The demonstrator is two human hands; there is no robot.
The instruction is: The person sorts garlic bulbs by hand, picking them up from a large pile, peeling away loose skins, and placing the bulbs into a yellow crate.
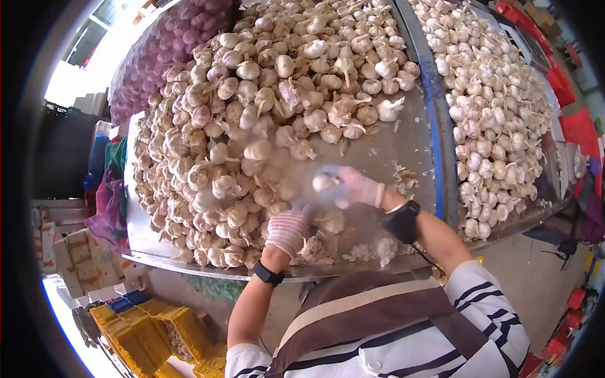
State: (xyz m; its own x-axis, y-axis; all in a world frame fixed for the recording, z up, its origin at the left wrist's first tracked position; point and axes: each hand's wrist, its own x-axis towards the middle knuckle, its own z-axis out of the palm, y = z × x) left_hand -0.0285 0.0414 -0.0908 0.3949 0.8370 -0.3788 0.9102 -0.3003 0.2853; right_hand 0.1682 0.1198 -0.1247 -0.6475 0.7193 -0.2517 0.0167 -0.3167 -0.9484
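Note:
My right hand (358, 188), in a pale glove with grey-blue fingertips, is closed around a whitish garlic bulb (325, 183) above the metal tabletop (391, 151). My left hand (288, 230), in a pink-and-white striped glove, is lower and to the left, at the edge of the garlic pile (233, 126). Its fingertips are blurred among the bulbs, so whether they grip one is unclear. Another garlic bulb (331, 221) lies between the hands. Close to the left hand, near the table's front edge, sits a rough-skinned bulb (313, 250).
A blue-edged metal divider (435, 120) separates a second garlic heap (491, 120) on the right. Loose skins (403, 178) lie near my right wrist. A purple net sack of garlic (167, 60) stands back left. Yellow crates (142, 334) are on the floor.

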